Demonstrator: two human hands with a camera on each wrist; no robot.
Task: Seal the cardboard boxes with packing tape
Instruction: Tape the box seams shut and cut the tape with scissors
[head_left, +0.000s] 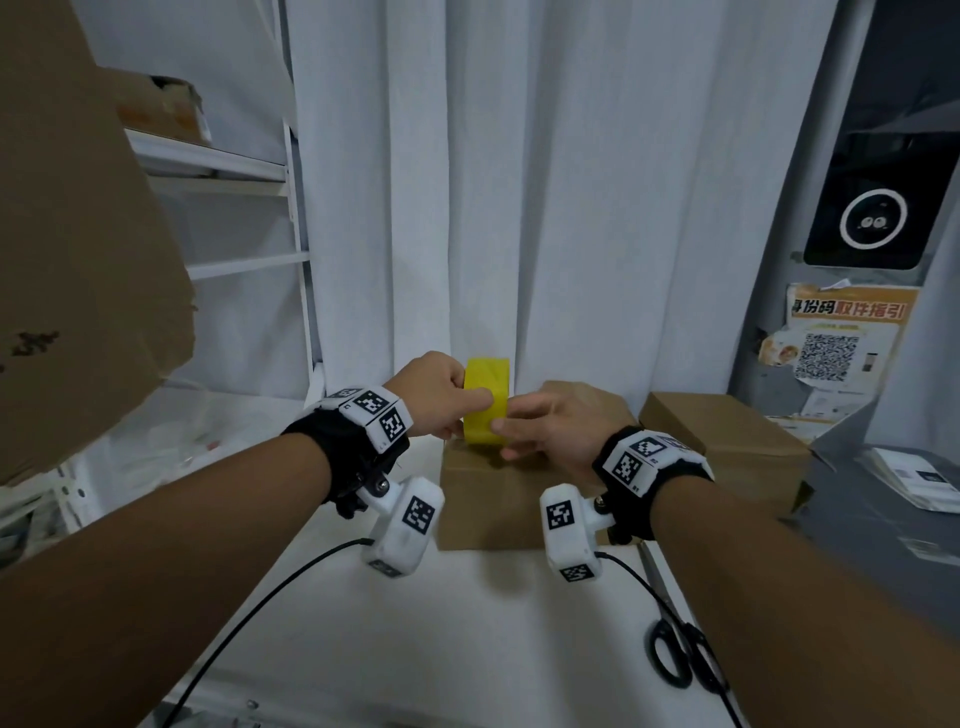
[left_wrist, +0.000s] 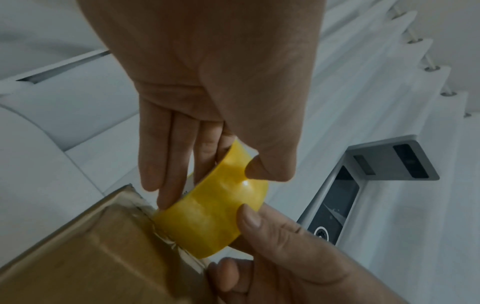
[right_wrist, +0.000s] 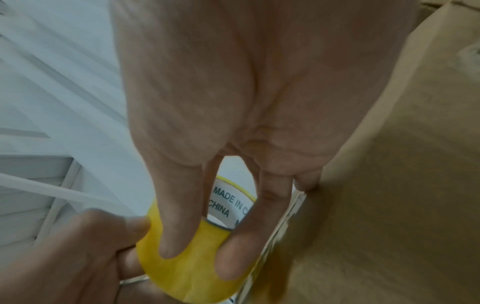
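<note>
Near the tabletop's (head_left: 467, 623) right edge lie black-handled scissors (head_left: 680, 657). Both hands' fingers curl around the glossy yellow tape roll (head_left: 485, 400) (upright on the plain brown cardboard box (head_left: 488, 499)), left hand (head_left: 441, 397) and right hand (head_left: 561, 431); a second box (head_left: 727, 441) sits beside.

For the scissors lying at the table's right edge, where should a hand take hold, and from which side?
By the black handle loops of the scissors, probably from above with the right hand, nearest them. They lie flat, loops toward the person, blades pointing away, so the loops are the safe, reachable end. Both hands now hold the tape roll.
</note>
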